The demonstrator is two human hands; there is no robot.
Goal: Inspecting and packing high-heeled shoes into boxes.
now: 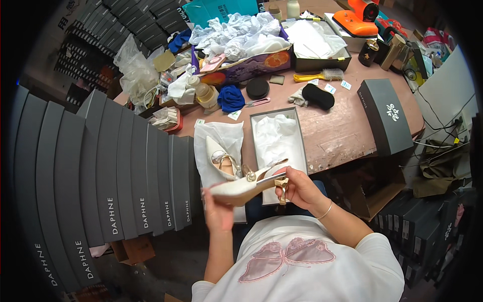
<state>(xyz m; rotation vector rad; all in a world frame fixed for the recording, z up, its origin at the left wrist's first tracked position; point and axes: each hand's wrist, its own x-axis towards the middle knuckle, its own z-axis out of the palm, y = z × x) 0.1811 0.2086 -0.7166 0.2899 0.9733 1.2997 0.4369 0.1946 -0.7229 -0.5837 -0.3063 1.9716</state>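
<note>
A white pointed high-heeled shoe (240, 189) with a gold heel and a round ornament on its strap is held level in front of my chest. My left hand (219, 211) is closed round the toe end. At the other end, my right hand (301, 189) grips the back and heel. Just beyond, a second white shoe (217, 149) lies on a sheet of white tissue paper (204, 132). To its right stands an open shoe box (301, 138) lined with white tissue (273, 135); the held shoe and my right hand hide its near part.
Tall stacks of dark grey shoe boxes (126, 171) rise on the left. A grey box lid (385, 113) rests at the table's right. Farther back are a purple box (241, 70) of crumpled tissue, a yellow brush (318, 76), a black pad (318, 96) and a blue cloth (231, 98).
</note>
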